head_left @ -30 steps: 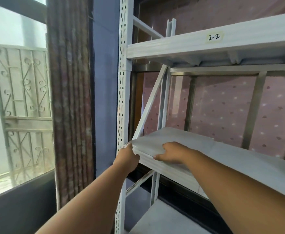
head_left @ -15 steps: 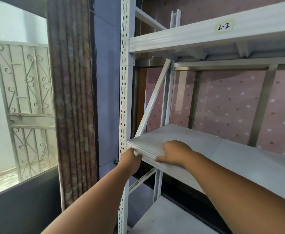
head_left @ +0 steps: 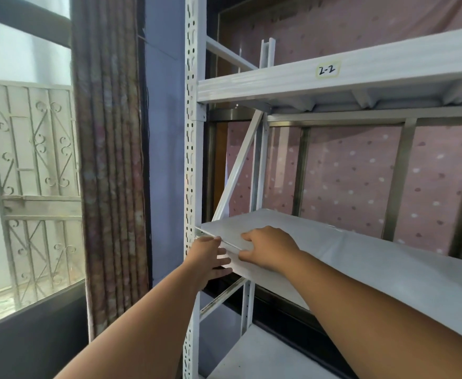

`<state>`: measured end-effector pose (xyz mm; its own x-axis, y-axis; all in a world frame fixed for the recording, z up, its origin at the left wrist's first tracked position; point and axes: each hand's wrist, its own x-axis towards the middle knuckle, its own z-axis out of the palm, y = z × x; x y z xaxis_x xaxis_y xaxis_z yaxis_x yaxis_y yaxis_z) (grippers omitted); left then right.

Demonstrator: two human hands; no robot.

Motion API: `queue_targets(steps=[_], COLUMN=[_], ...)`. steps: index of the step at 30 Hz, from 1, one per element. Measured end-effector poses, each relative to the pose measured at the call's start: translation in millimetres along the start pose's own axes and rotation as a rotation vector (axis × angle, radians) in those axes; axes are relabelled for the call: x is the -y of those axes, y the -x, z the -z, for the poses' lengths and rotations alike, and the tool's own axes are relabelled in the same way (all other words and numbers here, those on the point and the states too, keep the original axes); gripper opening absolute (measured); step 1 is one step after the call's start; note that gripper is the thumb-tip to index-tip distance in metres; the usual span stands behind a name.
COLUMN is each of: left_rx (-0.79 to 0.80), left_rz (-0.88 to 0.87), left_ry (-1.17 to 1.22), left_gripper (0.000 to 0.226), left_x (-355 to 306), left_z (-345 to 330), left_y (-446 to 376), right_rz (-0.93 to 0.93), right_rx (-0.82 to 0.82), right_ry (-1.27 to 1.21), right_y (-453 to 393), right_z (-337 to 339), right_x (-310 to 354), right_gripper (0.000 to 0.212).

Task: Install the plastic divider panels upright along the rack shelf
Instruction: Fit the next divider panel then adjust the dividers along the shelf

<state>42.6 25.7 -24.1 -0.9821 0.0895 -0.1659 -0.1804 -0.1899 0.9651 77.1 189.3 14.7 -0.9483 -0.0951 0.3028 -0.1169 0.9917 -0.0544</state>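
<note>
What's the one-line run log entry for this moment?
phase: handling panel at shelf's left end | left hand: fingers spread on front edge | right hand: flat on panel | panel: lying flat, not upright | shelf: no dividers standing

Matt white painted metal rack upright (head_left: 191, 160), smooth pale shelf board (head_left: 361, 258) (faint sheen), coarse cloth curtain (head_left: 109, 160)

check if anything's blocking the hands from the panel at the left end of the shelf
Nothing visible does. The left hand and right hand already touch the flat white panel at the shelf corner beside the post.
</note>
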Motion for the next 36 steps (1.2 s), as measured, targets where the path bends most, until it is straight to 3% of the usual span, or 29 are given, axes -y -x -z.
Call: queue_targets(steps=[5,12,20,28,32,36], left_rx=[0.115,0.399,0.533,0.58,0.611,0.661], left_rz=[-0.066,-0.119,-0.118,-0.011,-0.057,-0.11], left_ry=[0.067,0.226,0.321,0.356,0.313,0.24], left_gripper=[0.027,0.055,0.065,0.066,0.053,0.037], left_x=[-7,-13,-20,-12,-5,1], left_z=[-17,-54,-112,-178,-208,-225], left_y=[23,44,66,98,108,121], right_rz=[-0.012,-0.045,-0.128,-0.216,-0.222,-0.194], right_rx=[-0.061,-0.102,-0.195,-0.264,-0.295,-0.222], right_ry=[-0.078,-0.281,-0.545,-0.742,-0.753,-0.815], right_y=[15,38,66,99,120,147], right_z=[21,46,73,82,89,97], right_x=[3,-6,-39,-79,-103,-125], right_gripper=[0.059,0.053,0.058,0.058,0.054,0.052])
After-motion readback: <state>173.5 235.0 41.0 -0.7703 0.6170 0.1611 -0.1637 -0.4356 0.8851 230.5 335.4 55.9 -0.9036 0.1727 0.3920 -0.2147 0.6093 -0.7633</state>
